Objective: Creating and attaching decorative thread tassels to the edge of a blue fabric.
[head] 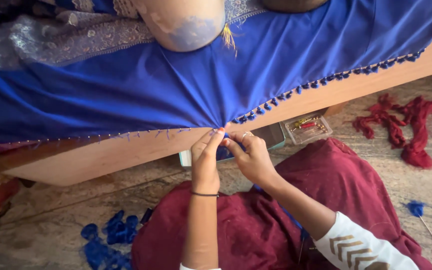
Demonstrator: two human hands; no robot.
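Observation:
A royal-blue cloth [141, 85] lies spread over a wooden board [126, 152], its lower hem pulled taut to a point at the centre. My left hand [205, 160] and my right hand [250, 156] meet at that point, fingertips pinching the hem edge together. Small blue tassels [321, 81] line the hem to the right of my hands; to the left the hem shows only short thread ends. A ring sits on my right hand and a thin dark band on my left wrist. Maroon fabric [276, 215] covers my lap below.
A clear plastic box of pins and needles [308, 128] rests under the board beside a teal box [274, 136]. Red thread scraps [406, 130] lie right, blue thread scraps [103, 242] lower left. A blue-tipped needle [423, 217] lies on the floor. Patterned grey-purple cloth [56, 35] is bunched at the top left.

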